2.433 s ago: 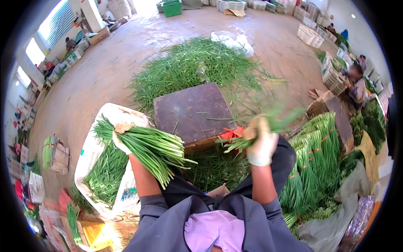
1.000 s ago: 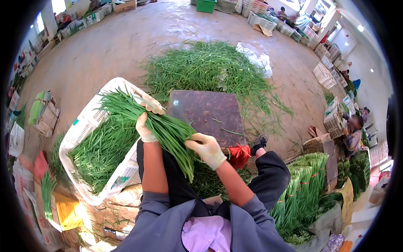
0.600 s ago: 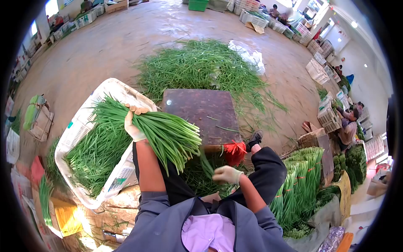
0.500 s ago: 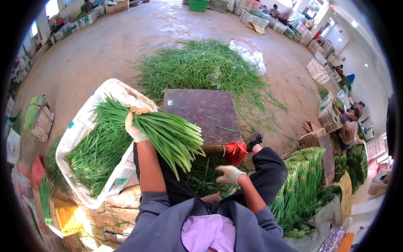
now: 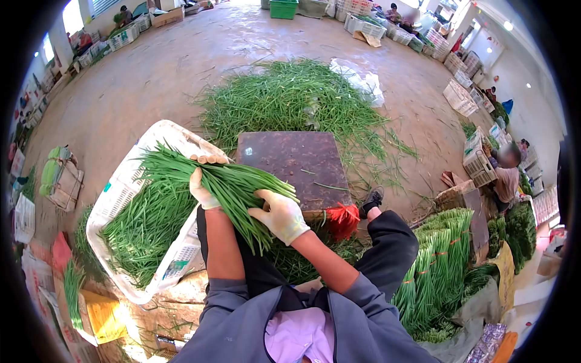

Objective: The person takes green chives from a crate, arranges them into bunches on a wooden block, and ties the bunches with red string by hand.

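Note:
A thick bunch of garlic chives [image 5: 242,186] lies slanted above my lap, pale cut ends to the right and leafy tips over the crate. My left hand [image 5: 206,184], in a light glove with bare fingertips, is wrapped round the middle of this bunch. Toward its pale ends, my gloved right hand [image 5: 279,216] grips the stalks between thumb and fingers. At my left stands a tilted white plastic crate [image 5: 100,209] with loose chives [image 5: 148,233] inside. A dark low table [image 5: 293,160] is in front of me, with red ties [image 5: 342,221] hanging at its near corner.
A large heap of loose green stalks [image 5: 296,100] covers the floor beyond the table, beside a white plastic bag [image 5: 360,81]. Tied bundles of chives [image 5: 436,266] stand at my right. Another person [image 5: 507,175] sits farther right among crates [image 5: 477,158].
My right hand has risen from beside my right knee to the pale end of the bunch and taken hold there. My left hand still holds the bunch.

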A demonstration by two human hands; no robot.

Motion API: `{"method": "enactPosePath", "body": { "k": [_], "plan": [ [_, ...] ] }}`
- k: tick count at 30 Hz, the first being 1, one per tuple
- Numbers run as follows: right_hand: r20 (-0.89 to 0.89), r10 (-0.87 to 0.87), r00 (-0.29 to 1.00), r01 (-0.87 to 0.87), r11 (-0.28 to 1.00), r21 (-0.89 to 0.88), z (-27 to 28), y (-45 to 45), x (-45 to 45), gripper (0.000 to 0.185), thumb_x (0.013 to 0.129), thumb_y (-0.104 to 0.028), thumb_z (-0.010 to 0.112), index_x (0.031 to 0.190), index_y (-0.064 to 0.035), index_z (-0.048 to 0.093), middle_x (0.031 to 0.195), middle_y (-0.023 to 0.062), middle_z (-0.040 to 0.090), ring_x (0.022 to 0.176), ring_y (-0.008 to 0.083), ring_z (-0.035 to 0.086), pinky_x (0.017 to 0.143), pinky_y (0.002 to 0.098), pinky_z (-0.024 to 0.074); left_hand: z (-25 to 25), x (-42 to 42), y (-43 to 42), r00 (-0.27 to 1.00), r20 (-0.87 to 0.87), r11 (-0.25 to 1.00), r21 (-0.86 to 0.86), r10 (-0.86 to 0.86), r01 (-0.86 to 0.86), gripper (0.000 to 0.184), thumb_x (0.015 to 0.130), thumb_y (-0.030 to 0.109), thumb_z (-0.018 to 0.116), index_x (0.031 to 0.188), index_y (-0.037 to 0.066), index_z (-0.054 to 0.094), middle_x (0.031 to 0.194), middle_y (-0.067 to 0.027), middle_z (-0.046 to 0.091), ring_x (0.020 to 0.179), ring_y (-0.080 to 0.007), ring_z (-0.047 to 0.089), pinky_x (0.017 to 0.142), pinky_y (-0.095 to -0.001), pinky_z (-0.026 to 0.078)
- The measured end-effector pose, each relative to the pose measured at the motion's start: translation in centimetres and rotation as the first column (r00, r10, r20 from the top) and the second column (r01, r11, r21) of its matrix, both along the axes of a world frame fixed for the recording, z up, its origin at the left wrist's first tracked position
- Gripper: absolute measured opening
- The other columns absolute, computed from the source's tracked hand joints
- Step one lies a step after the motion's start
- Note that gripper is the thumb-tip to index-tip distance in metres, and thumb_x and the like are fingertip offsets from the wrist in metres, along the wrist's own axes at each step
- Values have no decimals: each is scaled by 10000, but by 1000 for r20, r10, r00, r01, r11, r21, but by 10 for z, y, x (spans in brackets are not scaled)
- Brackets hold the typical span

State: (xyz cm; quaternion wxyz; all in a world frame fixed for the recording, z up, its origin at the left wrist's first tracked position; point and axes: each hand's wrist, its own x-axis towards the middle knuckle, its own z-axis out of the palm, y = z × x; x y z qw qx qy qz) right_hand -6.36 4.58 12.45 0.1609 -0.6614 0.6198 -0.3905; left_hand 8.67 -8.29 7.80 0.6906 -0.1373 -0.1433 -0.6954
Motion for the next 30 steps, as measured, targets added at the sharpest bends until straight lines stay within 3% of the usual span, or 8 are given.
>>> {"method": "enactPosePath", "body": {
  "k": [12,16,17,18,22,27,28,30],
  "plan": [
    [-155,-34,987,16,993,-120,4,-2,16,452,723,-211,801,1100,-18,644,978,149,622,899,334,621,788,409,517,-8,0,-5,999,5,999,30,-37,37,297,858,79,671,1145,141,627,1030,10,665,1004,-185,594,981,-395,446],
    [265,205,942,-165,972,-165,-8,-6,2,151,844,-96,704,961,-10,663,917,104,689,851,232,673,741,338,527,1,1,-1,1000,-6,999,37,-22,23,269,852,62,657,1110,138,654,1011,7,663,983,-168,585,980,-344,448],
    [378,244,893,-210,969,-130,-8,-1,-3,140,882,-109,679,968,-3,645,947,114,704,852,207,684,725,327,531,0,3,1,999,-30,999,42,-25,26,275,849,70,664,1113,146,647,1013,8,664,979,-178,590,962,-360,456],
    [839,134,527,-444,885,138,8,16,-35,140,945,-116,599,1008,10,597,970,146,710,841,186,682,711,328,538,4,10,5,978,-167,982,117,-127,147,272,845,69,648,1104,151,659,970,21,661,930,-150,579,915,-323,472],
    [989,125,-76,-480,865,-146,-16,56,-81,65,951,-91,525,944,-27,514,695,91,533,562,216,506,537,353,416,6,26,3,961,-245,976,143,-126,165,247,858,85,633,1092,156,669,912,52,652,855,-103,561,832,-278,482],
    [457,-59,887,-340,586,736,-94,98,-138,213,921,-215,646,1005,-20,630,901,137,705,804,236,700,729,350,548,1,31,-4,982,-187,988,138,-36,63,210,875,95,626,1073,153,661,907,46,651,838,-96,563,824,-282,487],
    [113,241,964,-255,712,655,-99,107,-141,235,895,-209,673,1001,1,667,861,108,709,778,187,699,724,321,551,3,30,0,983,-178,988,135,-55,80,210,875,94,627,1075,152,656,904,48,649,839,-95,565,826,-285,488],
    [139,137,981,-189,843,504,-111,114,-137,258,887,-215,682,1017,8,672,846,102,709,761,169,695,702,312,550,2,31,0,982,-183,985,149,-53,81,209,873,93,627,1072,153,653,904,52,649,841,-94,568,825,-289,492]
  ]
}}
